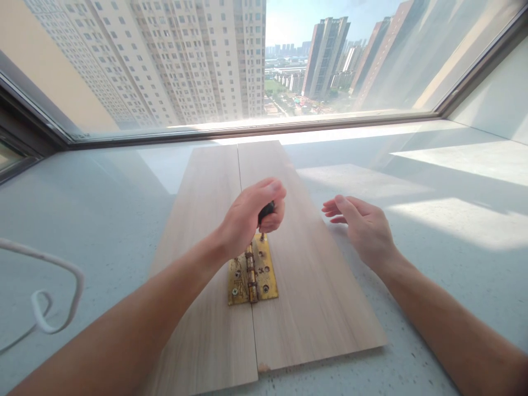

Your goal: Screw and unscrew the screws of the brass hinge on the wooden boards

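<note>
My left hand is closed around the black handle of a screwdriver. Its shaft points down at a screw near the top right corner of a worn brass hinge. The hinge lies opened flat across the seam between two pale wooden boards, the left board and the right board. Screw heads show in the hinge's lower corners, and several other holes are visible. To the right of the boards, my right hand hovers with fingers loosely extended, holding nothing.
The boards rest on a speckled white sill below a large window with a dark frame. A white cable curls at the left. Tall buildings stand outside, and sunlight falls in bright patches on the right.
</note>
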### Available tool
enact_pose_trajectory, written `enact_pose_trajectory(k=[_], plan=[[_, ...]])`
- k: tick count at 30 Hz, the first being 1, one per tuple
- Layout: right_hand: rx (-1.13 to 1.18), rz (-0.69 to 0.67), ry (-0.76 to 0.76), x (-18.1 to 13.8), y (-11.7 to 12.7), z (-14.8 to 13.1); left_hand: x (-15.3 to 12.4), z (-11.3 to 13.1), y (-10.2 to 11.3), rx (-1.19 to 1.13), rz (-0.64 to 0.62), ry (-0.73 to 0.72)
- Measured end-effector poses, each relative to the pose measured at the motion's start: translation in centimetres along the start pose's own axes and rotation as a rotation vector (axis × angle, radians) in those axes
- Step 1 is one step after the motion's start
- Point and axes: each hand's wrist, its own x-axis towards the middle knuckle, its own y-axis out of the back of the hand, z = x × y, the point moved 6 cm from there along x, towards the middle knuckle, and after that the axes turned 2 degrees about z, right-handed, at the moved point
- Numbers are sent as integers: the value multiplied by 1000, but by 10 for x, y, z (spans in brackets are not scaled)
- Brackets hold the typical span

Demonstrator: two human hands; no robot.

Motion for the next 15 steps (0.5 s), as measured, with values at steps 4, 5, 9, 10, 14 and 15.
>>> enact_pose_trajectory(k=[4,5,9,10,14,15], plan=[[9,-15,7,1,-2,0,-13,4,4,117,101,-65],[2,-20,11,1,-2,0,-16,6,5,160,145,-91],[-26,-21,14,0,-2,-1,-29,8,5,189,283,-130],[-31,-21,14,0,-2,-1,-31,6,3,192,293,-120],[-55,-32,0,-1,-3,-1,-33,3,-3,190,445,-199],[-60,-31,-2,-2,-3,-1,-33,3,-4,199,501,-231]])
